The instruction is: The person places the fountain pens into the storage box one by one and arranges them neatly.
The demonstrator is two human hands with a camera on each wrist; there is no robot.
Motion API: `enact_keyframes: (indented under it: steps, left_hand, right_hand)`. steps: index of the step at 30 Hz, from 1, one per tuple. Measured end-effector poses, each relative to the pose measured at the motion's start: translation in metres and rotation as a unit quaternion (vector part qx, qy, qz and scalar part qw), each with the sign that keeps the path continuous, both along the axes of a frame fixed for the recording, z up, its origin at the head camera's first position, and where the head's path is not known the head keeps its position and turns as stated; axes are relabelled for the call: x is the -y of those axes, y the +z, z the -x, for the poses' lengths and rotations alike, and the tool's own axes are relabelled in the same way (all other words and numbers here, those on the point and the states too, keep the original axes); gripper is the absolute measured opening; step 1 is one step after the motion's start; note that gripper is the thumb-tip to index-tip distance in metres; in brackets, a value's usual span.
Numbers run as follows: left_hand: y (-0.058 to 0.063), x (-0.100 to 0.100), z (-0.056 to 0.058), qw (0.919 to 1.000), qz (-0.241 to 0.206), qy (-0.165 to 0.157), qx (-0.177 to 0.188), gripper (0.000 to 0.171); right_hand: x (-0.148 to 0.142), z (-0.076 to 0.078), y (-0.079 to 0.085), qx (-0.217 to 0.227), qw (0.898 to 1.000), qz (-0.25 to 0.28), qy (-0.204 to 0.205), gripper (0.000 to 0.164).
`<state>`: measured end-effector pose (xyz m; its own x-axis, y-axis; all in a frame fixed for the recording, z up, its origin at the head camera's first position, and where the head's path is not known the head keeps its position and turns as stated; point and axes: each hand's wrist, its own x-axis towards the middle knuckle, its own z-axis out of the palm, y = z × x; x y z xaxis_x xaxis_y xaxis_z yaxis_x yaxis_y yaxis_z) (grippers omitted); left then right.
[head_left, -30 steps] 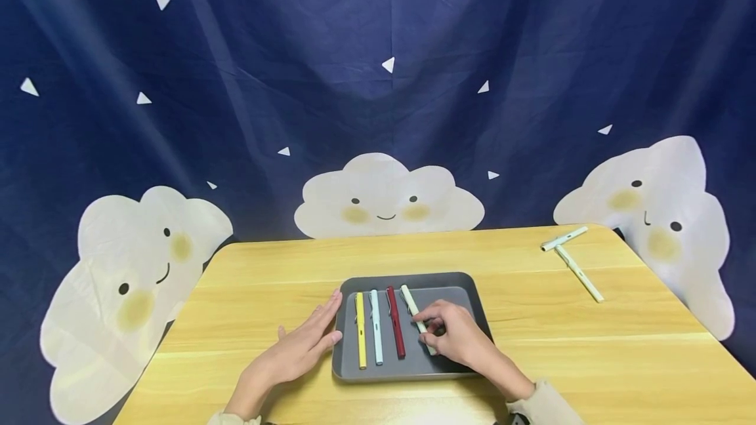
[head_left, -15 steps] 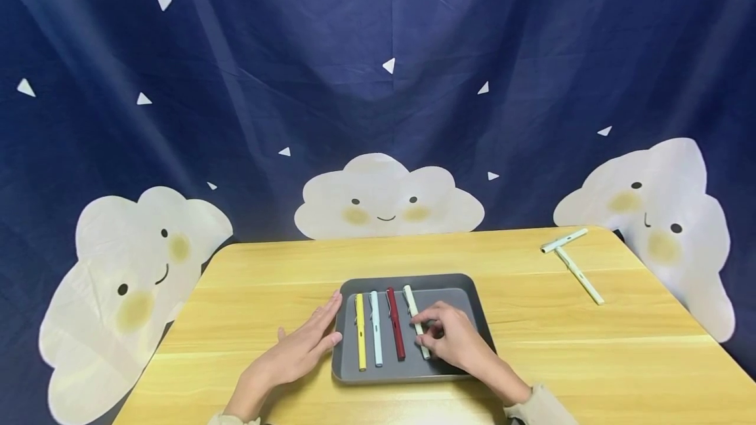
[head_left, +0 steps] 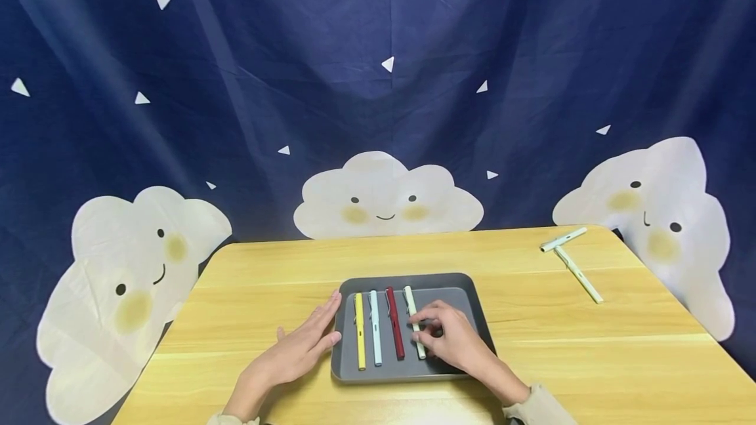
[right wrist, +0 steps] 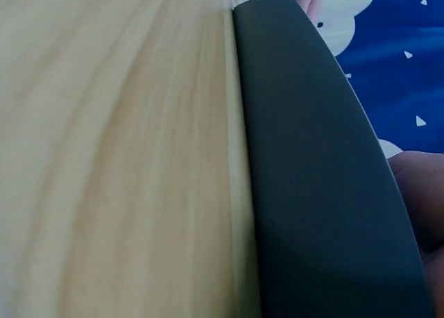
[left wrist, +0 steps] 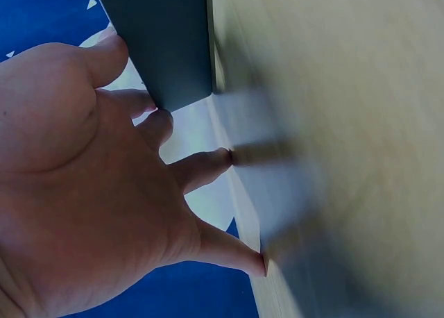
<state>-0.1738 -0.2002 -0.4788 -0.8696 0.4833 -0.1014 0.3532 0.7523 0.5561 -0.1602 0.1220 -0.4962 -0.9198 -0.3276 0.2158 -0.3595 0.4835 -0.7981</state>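
A dark grey tray (head_left: pixel 461 372) lies on the wooden table. Inside it, side by side, are a yellow pen (head_left: pixel 360 336), a light blue pen (head_left: pixel 376 333), a dark red pen (head_left: pixel 396 326) and a pale cream-green pen (head_left: pixel 409 299). My right hand (head_left: pixel 451 336) reaches over the tray's right part and pinches the pale pen between thumb and fingers, covering some of its barrel. With fingers extended, my left hand (head_left: pixel 298 349) touches the tray's left side. In the left wrist view, some fingertips rest on the table and others meet the tray wall (left wrist: pixel 166 47).
Two more pens lie at the table's back right: a light blue pen (head_left: pixel 564 239) and, meeting it at an angle, a pale green pen (head_left: pixel 579 274). A blue curtain (head_left: pixel 378 84) with cloud prints hangs behind the table (head_left: pixel 266 281).
The pale pen's near end has swung left, so it now lies almost parallel to the red one. My right hand has shifted slightly left with it. The left hand stays put.
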Motion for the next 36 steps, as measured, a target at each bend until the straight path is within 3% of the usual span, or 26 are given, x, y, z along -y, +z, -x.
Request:
enact_keyframes:
  steps: [8,23,36]
  left_hand:
    - [0.000,0.000,0.000,1.0000,0.000,-0.002,-0.003,0.068]
    - [0.001,0.000,-0.001,1.0000,-0.001,-0.003,-0.004,0.068]
    - [0.000,-0.001,-0.001,1.0000,0.002,0.000,-0.005,0.067]
  right_hand:
    - [-0.006,0.002,0.004,-0.049,0.999,-0.014,-0.013,0.022]
    - [-0.023,0.009,0.011,-0.085,0.996,0.022,-0.027,0.025]
    - [-0.041,0.015,0.024,-0.070,0.995,0.040,-0.056,0.027]
